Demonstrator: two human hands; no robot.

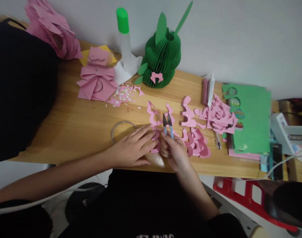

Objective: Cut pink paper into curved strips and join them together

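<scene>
My right hand (175,151) is wrapped round small thread snips (168,128) with blue handles. Their dark blades are parted and point away from me, over curled pink paper cut-outs (154,116). My left hand (134,147) lies palm down with fingers stretched out, its fingertips touching a pink paper piece (155,145) at the table's near edge. A silvery ring (113,129) lies partly behind the left hand. To the right of the snips are a scalloped pink cut-out (187,114) and a stack of pink scalloped pieces (200,145).
A green honeycomb paper figure (163,56) and a green-capped glue bottle (123,33) stand near the wall. Pink scraps (219,114), green sheets (255,119) and a tape dispenser (286,132) are on the right. Folded pink paper (97,82) lies left, beside another person's dark clothing (19,89).
</scene>
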